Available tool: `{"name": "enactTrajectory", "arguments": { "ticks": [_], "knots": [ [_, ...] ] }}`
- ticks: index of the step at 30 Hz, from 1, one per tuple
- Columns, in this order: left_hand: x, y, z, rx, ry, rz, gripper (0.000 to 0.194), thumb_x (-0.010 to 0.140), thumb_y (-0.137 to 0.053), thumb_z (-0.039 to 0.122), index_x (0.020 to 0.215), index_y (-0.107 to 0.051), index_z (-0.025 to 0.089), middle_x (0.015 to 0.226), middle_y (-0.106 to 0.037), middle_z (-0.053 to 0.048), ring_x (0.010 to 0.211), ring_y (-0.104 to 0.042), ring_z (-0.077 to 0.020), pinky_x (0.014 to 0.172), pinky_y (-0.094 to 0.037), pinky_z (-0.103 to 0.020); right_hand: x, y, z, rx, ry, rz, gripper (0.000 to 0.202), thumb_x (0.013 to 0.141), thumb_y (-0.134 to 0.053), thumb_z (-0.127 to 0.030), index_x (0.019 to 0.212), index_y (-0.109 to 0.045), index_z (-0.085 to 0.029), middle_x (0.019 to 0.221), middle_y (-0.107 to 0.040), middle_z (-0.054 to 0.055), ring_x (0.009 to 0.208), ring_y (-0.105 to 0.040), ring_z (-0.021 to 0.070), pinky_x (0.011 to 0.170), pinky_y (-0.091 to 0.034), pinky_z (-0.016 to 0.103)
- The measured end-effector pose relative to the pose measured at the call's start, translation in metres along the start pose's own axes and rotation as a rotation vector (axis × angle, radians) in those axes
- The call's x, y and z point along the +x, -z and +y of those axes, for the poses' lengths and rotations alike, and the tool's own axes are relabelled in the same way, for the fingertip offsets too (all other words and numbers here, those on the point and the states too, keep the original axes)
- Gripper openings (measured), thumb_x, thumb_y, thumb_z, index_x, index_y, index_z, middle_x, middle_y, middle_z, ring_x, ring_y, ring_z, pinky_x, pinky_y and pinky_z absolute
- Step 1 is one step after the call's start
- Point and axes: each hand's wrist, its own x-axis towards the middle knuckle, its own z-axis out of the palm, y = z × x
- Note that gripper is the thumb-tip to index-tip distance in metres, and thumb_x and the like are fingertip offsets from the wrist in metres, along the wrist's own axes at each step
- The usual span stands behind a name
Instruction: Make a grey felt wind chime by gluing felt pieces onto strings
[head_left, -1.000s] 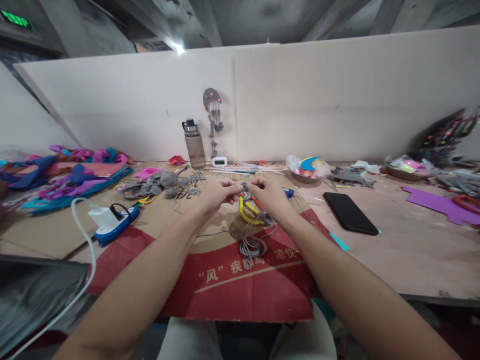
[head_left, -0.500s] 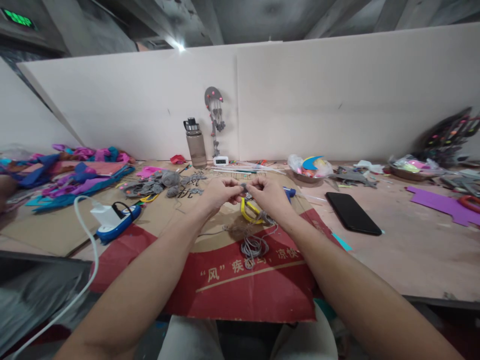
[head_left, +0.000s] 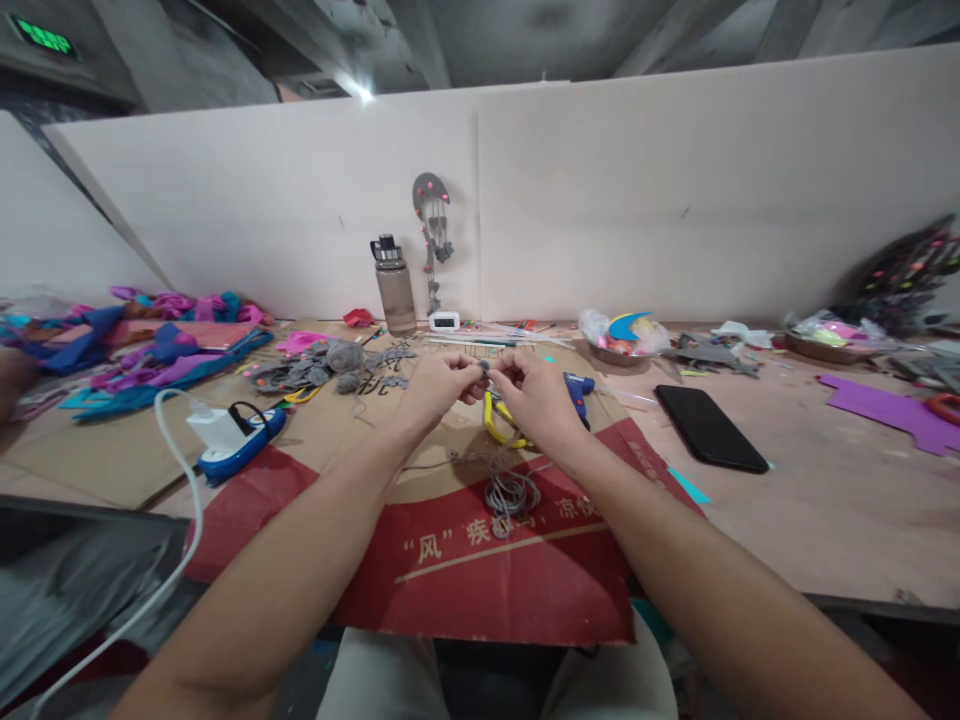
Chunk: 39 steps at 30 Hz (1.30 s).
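My left hand (head_left: pixel 444 386) and my right hand (head_left: pixel 531 392) meet above the cardboard, fingertips pinched on a small grey piece (head_left: pixel 484 368) between them. Its shape is too small to make out. Just below the hands lie yellow-handled scissors (head_left: pixel 498 422), partly hidden by my right hand. A loose coil of grey cord (head_left: pixel 511 494) rests nearer to me on the red and brown cardboard (head_left: pixel 487 590). Beside my right hand is a blue glue gun (head_left: pixel 578 392), partly covered. Grey yarn and felt pieces (head_left: pixel 304 370) are heaped left of my left hand.
A bottle (head_left: pixel 394 290) and a small white timer (head_left: pixel 444 321) stand by the partition. A blue power strip (head_left: pixel 241 446) is at the left, a black phone (head_left: pixel 709 428) at the right. Behind the phone is a filled bowl (head_left: pixel 624 352). Coloured fabric (head_left: pixel 169 360) lies far left.
My right hand has turned slightly and its fingers are higher, with more of the glue gun showing. The small grey piece is still held between both hands. The view has shifted slightly.
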Motion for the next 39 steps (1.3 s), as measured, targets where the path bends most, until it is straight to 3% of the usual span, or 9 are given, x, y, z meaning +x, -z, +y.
{"name": "enactTrajectory", "arguments": {
  "ticks": [17, 23, 27, 30, 35, 37, 39],
  "knots": [
    [0.004, 0.005, 0.005, -0.261, 0.157, 0.126, 0.014, 0.058, -0.069, 0.024, 0.063, -0.061, 0.013, 0.063, -0.057, 0.001, 0.049, -0.042, -0.0042, 0.042, -0.031, -0.016, -0.002, -0.012, 0.015, 0.089, -0.069, -0.01, 0.012, 0.082, -0.052, -0.023, 0.074, -0.058, -0.017, 0.068, -0.058, 0.0, 0.064, -0.051, 0.0127, 0.064, -0.037, 0.025],
    [0.01, 0.013, -0.002, -0.279, 0.104, 0.194, 0.016, 0.059, -0.069, 0.025, 0.059, -0.057, 0.014, 0.048, -0.044, 0.006, 0.042, -0.036, -0.0036, 0.04, -0.024, -0.016, 0.0, -0.013, 0.021, 0.16, -0.068, -0.067, 0.016, 0.082, -0.051, -0.03, 0.075, -0.06, -0.017, 0.069, -0.058, -0.001, 0.066, -0.05, 0.0129, 0.066, -0.038, 0.025],
    [0.018, 0.029, -0.003, -0.285, 0.035, 0.317, 0.018, 0.061, -0.069, 0.029, 0.064, -0.06, 0.013, 0.05, -0.05, 0.004, 0.041, -0.039, -0.0037, 0.039, -0.026, -0.016, 0.006, 0.003, 0.025, 0.2, -0.13, -0.183, 0.023, 0.081, -0.051, -0.038, 0.073, -0.059, -0.018, 0.066, -0.056, -0.002, 0.062, -0.049, 0.0123, 0.062, -0.038, 0.025],
    [0.022, 0.041, -0.001, -0.297, -0.02, 0.387, 0.018, 0.062, -0.067, 0.028, 0.07, -0.06, 0.013, 0.059, -0.059, 0.001, 0.043, -0.047, -0.0048, 0.04, -0.031, -0.016, 0.014, 0.024, 0.029, 0.132, -0.176, -0.21, 0.029, 0.084, -0.046, -0.04, 0.074, -0.062, -0.017, 0.07, -0.061, 0.0, 0.066, -0.053, 0.0135, 0.063, -0.04, 0.025],
    [0.022, 0.046, 0.001, -0.232, -0.045, 0.385, 0.021, 0.066, -0.065, 0.03, 0.077, -0.058, 0.014, 0.066, -0.065, -0.001, 0.042, -0.05, -0.0061, 0.039, -0.034, -0.017, 0.023, 0.053, 0.05, -0.226, -0.177, -0.02, 0.023, 0.084, -0.047, -0.032, 0.081, -0.063, -0.017, 0.073, -0.064, 0.003, 0.068, -0.055, 0.0149, 0.064, -0.039, 0.025],
    [0.021, 0.044, 0.001, -0.188, -0.072, 0.378, 0.021, 0.067, -0.064, 0.031, 0.078, -0.058, 0.014, 0.065, -0.065, -0.001, 0.041, -0.049, -0.0055, 0.039, -0.034, -0.017, 0.021, 0.054, 0.057, -0.355, -0.176, -0.059, 0.019, 0.082, -0.048, -0.026, 0.077, -0.063, -0.017, 0.07, -0.064, 0.003, 0.066, -0.055, 0.0148, 0.063, -0.038, 0.025],
    [0.02, 0.043, 0.001, -0.156, -0.081, 0.365, 0.02, 0.068, -0.064, 0.031, 0.077, -0.058, 0.014, 0.063, -0.065, -0.001, 0.041, -0.048, -0.0052, 0.039, -0.034, -0.017, 0.018, 0.049, 0.057, -0.416, -0.203, -0.188, 0.019, 0.081, -0.049, -0.023, 0.071, -0.063, -0.017, 0.066, -0.063, 0.003, 0.063, -0.055, 0.0146, 0.06, -0.036, 0.025]
  ]
}}
